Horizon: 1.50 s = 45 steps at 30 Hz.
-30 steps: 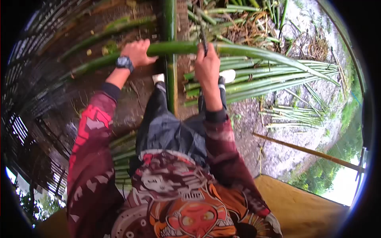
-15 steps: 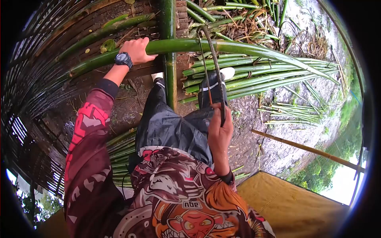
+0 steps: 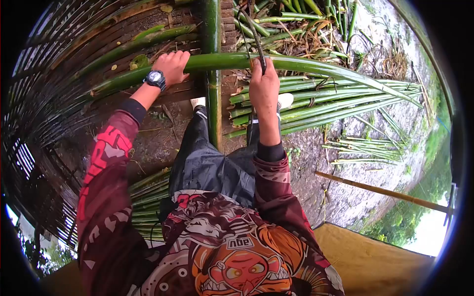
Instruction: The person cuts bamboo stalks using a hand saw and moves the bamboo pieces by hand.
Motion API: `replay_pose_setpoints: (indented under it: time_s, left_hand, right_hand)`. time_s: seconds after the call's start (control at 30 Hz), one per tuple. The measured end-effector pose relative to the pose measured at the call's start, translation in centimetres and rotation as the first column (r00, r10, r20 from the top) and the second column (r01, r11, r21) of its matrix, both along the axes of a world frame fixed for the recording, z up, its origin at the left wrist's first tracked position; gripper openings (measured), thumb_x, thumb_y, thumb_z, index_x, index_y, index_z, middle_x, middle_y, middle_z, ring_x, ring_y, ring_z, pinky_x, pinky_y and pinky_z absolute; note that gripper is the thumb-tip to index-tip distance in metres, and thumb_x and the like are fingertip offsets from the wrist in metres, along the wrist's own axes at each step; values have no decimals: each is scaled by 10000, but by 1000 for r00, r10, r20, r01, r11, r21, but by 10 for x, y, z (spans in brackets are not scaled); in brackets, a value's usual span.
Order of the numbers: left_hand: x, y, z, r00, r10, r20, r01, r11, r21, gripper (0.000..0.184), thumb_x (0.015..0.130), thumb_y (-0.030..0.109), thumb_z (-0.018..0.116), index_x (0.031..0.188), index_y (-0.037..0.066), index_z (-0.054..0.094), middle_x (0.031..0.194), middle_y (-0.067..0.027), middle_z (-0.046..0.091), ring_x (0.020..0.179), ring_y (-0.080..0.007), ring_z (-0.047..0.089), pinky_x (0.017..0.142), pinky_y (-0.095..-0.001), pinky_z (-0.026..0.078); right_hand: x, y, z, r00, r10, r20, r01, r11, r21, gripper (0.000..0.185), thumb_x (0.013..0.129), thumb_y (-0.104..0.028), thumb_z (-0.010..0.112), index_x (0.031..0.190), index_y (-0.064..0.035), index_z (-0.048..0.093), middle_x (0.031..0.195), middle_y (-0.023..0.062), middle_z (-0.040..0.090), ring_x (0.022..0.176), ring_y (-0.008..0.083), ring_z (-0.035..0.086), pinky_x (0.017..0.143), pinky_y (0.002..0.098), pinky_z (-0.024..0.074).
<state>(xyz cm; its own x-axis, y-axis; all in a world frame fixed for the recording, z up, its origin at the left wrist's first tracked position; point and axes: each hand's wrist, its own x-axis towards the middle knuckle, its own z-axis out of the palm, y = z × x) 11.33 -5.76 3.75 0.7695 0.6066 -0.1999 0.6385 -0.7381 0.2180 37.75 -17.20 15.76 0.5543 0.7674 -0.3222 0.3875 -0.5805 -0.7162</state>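
A long green bamboo pole (image 3: 217, 61) lies crosswise over an upright-looking bamboo rail (image 3: 213, 93). My left hand (image 3: 170, 67), with a watch on its wrist, is wrapped over the pole left of the rail. To the right of the rail, my right hand (image 3: 264, 84) grips the handle end of a bow saw (image 3: 257, 37), whose curved dark frame extends away from me past the pole. The thin blade crosses the pole near my fingers; the contact point is partly hidden by them.
Bundled green bamboo poles (image 3: 321, 98) lie at the right, with a smaller pile (image 3: 365, 146) below. Dry leaves and cut stalks (image 3: 316, 39) lie at the top. A slanting pole (image 3: 380, 187) and a brown tarp (image 3: 365, 251) are at lower right.
Since the last frame, my right hand and the saw have moved away from my body, up to the pole. A second ago they were near this same position. My left hand stays on the pole.
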Motion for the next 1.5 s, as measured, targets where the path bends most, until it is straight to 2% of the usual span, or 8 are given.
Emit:
replay_pose_setpoints:
  time_s: [0.43, 0.5, 0.73, 0.87, 1.27, 1.4, 1.43, 1.5]
  left_hand:
    - [12, -31, 0, 986, 156, -52, -162, 976, -146, 543, 696, 337, 861, 1114, 99, 607, 1022, -101, 711, 944, -316, 717, 775, -473, 592]
    - [16, -18, 7, 983, 107, -147, -144, 952, -269, 517, 727, 357, 839, 1108, 100, 602, 1007, -123, 718, 930, -349, 723, 771, -486, 597]
    - [13, -22, 5, 985, 115, -130, -147, 953, -266, 551, 742, 395, 839, 1134, 95, 593, 1044, -126, 720, 954, -352, 725, 790, -501, 597]
    - [10, -23, 0, 986, 117, -122, -144, 958, -247, 568, 735, 403, 843, 1138, 96, 588, 1046, -122, 714, 977, -338, 722, 788, -490, 596]
    - [12, -6, 2, 987, 74, -140, -112, 951, -288, 589, 736, 432, 813, 1145, 86, 568, 1051, -145, 725, 941, -368, 726, 799, -510, 594]
    - [9, -16, 3, 984, 58, -169, -111, 939, -326, 558, 747, 416, 798, 1138, 85, 574, 1055, -158, 729, 937, -379, 725, 796, -515, 591]
    - [12, -10, 0, 989, 59, -138, -100, 944, -315, 555, 749, 414, 795, 1138, 84, 574, 1055, -160, 729, 939, -382, 723, 798, -516, 590]
    - [12, -7, 0, 987, 72, -143, -115, 940, -321, 550, 756, 414, 790, 1141, 83, 578, 1050, -162, 729, 942, -383, 722, 805, -516, 587]
  right_hand:
    - [-15, -45, -4, 996, -87, -9, 87, 996, 7, 219, 1067, -212, 554, 1225, -76, 621, 812, 208, 684, 733, 413, 698, 649, 434, 528]
    - [-23, -56, -17, 996, -88, -30, 90, 994, 66, 208, 1078, -192, 557, 1183, -29, 634, 826, 166, 662, 695, 266, 628, 662, 364, 499]
    - [-5, -68, 26, 976, 156, 150, -151, 988, -41, 267, 1080, -225, 520, 1143, 14, 621, 882, 215, 638, 780, 336, 620, 748, 415, 492]
    - [-29, -132, 151, 991, -112, -80, 78, 937, -340, 301, 1075, -239, 546, 1291, -46, 626, 974, 251, 703, 887, 452, 691, 786, 448, 544]
    - [-14, -58, -20, 998, -41, -38, 45, 993, 105, 250, 1074, -253, 530, 1203, -57, 617, 838, 249, 684, 833, 489, 679, 702, 509, 519]
    - [-6, -49, 15, 997, -41, -64, 40, 999, -15, 259, 1085, -239, 512, 1229, -49, 613, 905, 235, 689, 816, 458, 667, 703, 479, 517]
    - [-3, -71, 30, 972, 172, 162, -173, 985, -8, 261, 1084, -237, 519, 1226, -41, 615, 930, 234, 689, 797, 441, 660, 709, 460, 516]
    - [-21, -113, 103, 992, -100, -83, 84, 980, -181, 265, 1075, -227, 555, 1262, -58, 637, 979, 226, 704, 873, 407, 692, 773, 420, 535]
